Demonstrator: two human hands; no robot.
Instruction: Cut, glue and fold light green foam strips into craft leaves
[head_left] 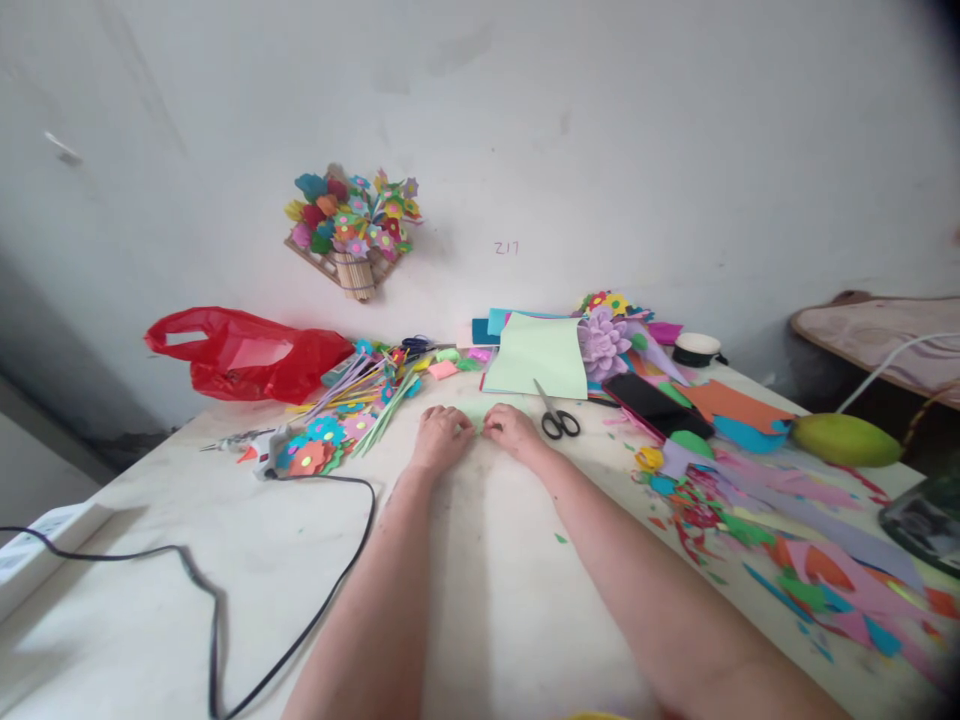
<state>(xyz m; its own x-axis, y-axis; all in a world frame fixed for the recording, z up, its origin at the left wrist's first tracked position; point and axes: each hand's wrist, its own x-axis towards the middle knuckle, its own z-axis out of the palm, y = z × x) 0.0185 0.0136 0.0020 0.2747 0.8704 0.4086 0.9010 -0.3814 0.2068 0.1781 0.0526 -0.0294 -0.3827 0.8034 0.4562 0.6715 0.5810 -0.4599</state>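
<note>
A small pale green piece of paper lies on the table between my two hands, partly hidden by the fingers. My left hand has its fingers curled closed on the paper's left side. My right hand pinches at its right side, with thumb and fingertips together. Just right of my right hand, scissors with black handles rest with their blades on a larger pale green sheet. Thin rolled green paper sticks lie to the left of my left hand.
Left are a glue gun with a black cord, paper flowers and a red plastic bag. Right are a phone, paper scraps, a tape roll and a mango. A flower decoration hangs on the wall.
</note>
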